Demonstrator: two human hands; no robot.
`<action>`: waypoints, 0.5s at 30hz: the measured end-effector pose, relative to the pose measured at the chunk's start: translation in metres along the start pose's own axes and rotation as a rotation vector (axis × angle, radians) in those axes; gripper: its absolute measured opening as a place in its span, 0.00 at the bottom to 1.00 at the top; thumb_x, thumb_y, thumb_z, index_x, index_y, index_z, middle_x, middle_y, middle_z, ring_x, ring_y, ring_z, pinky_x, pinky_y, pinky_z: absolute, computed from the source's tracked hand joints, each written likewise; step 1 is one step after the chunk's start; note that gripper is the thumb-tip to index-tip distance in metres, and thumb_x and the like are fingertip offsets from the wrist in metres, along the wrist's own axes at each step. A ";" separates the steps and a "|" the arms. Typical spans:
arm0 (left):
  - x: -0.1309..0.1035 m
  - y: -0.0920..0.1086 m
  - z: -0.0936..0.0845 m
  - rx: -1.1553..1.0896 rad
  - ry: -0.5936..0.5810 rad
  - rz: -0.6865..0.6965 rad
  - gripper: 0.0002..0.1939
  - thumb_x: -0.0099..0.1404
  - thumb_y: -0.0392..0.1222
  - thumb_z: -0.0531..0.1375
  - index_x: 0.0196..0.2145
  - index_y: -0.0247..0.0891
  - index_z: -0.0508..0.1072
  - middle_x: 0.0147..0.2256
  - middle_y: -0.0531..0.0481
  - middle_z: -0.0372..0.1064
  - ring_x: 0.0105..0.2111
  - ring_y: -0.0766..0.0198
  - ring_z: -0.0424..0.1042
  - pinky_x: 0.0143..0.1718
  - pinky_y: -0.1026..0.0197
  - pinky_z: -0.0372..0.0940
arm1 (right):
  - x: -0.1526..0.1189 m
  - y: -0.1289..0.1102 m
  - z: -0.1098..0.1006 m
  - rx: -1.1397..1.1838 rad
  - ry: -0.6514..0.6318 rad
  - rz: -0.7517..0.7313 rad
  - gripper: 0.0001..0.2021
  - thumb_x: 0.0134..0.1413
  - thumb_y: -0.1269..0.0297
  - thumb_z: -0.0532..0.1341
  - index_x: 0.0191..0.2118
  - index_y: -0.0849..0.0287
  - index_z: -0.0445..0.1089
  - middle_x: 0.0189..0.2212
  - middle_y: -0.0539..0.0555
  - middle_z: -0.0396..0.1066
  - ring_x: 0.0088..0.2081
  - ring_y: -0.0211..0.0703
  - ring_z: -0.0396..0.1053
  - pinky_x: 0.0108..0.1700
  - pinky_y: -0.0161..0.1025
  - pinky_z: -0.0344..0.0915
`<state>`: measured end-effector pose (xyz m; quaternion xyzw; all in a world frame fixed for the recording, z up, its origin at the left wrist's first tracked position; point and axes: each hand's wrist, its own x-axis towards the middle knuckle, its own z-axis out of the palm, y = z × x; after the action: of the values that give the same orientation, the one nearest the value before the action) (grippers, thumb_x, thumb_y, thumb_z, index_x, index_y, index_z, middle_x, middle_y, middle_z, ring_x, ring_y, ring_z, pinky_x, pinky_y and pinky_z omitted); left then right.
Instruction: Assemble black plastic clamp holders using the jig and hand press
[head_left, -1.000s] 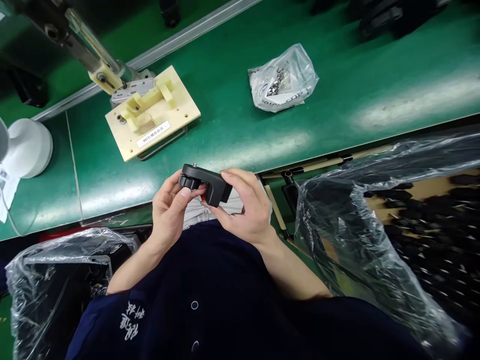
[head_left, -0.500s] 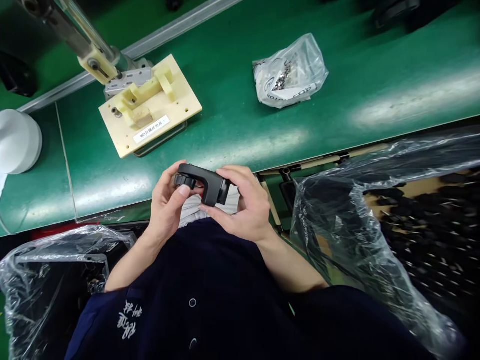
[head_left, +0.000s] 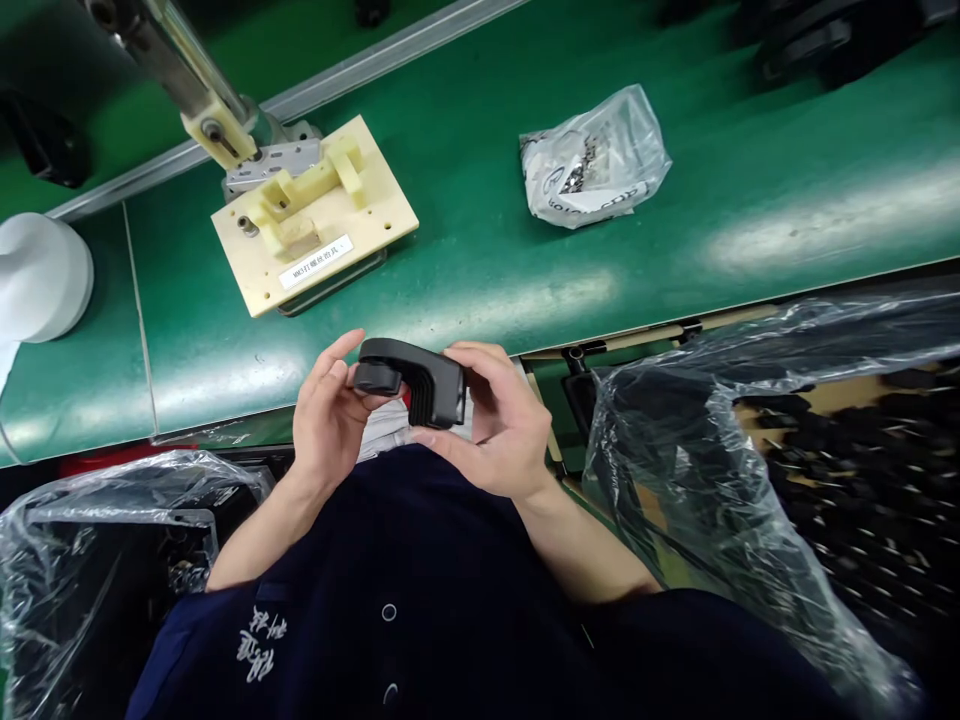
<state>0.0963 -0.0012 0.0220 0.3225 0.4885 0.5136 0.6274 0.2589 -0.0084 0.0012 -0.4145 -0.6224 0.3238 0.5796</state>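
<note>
My right hand [head_left: 499, 420] grips a black C-shaped clamp [head_left: 442, 385] by its thick end, thumb below and fingers on top. Ribbing lines the inner face of that end. A round black knob [head_left: 377, 378] sits under the clamp's other arm. Beside this knob is my left hand [head_left: 326, 415], its fingers loosely apart and the thumb off the knob. Some left fingertips reach behind and under the knob; whether they touch it is hard to tell. Something small and red shows between the clamp's arms.
On the green bench [head_left: 450, 270] stand a cream fixture plate [head_left: 337, 225] with a lever press [head_left: 217, 125], a bag of small metal parts [head_left: 592, 160] and a white roll [head_left: 45, 275]. Plastic-lined bins flank me: the left bin [head_left: 97, 560] and the right bin [head_left: 720, 480], holding many black parts.
The clamp has turned so its ribbed inner face shows. My left thumb has come off the knob and the left fingers have loosened. My right hand keeps its hold.
</note>
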 end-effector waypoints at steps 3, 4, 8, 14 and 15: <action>0.001 0.002 -0.004 -0.034 0.007 -0.051 0.19 0.64 0.54 0.58 0.47 0.42 0.73 0.37 0.48 0.76 0.35 0.62 0.76 0.39 0.57 0.73 | 0.002 0.000 0.000 -0.051 -0.008 -0.040 0.24 0.50 0.58 0.67 0.52 0.60 0.64 0.45 0.60 0.69 0.46 0.49 0.70 0.44 0.47 0.73; 0.000 0.004 -0.004 -0.027 -0.026 -0.029 0.22 0.63 0.57 0.60 0.49 0.42 0.72 0.39 0.46 0.76 0.37 0.60 0.76 0.40 0.56 0.73 | 0.002 0.001 0.000 -0.097 0.001 -0.093 0.24 0.50 0.61 0.67 0.52 0.60 0.64 0.46 0.60 0.69 0.45 0.48 0.71 0.43 0.47 0.73; -0.006 0.009 -0.001 0.014 -0.183 0.064 0.32 0.56 0.63 0.64 0.53 0.45 0.70 0.47 0.43 0.74 0.45 0.53 0.75 0.44 0.53 0.72 | 0.004 0.008 0.003 -0.346 0.065 -0.444 0.22 0.47 0.74 0.63 0.50 0.55 0.63 0.43 0.56 0.69 0.44 0.46 0.70 0.40 0.45 0.74; -0.009 0.015 0.004 -0.046 -0.182 0.034 0.20 0.65 0.56 0.58 0.48 0.42 0.73 0.46 0.43 0.75 0.49 0.52 0.74 0.51 0.49 0.69 | 0.002 0.009 0.006 -0.472 0.101 -0.598 0.18 0.44 0.80 0.61 0.40 0.53 0.65 0.42 0.54 0.68 0.44 0.45 0.66 0.36 0.43 0.74; -0.009 0.015 0.004 -0.040 -0.178 0.033 0.19 0.64 0.55 0.59 0.48 0.42 0.74 0.46 0.43 0.75 0.48 0.52 0.74 0.51 0.49 0.69 | 0.002 0.009 0.005 -0.482 0.098 -0.590 0.18 0.44 0.80 0.62 0.40 0.53 0.65 0.42 0.54 0.68 0.44 0.45 0.67 0.35 0.43 0.74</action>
<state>0.0957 -0.0053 0.0392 0.3621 0.4149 0.5027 0.6664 0.2550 -0.0023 -0.0063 -0.3569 -0.7448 -0.0327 0.5628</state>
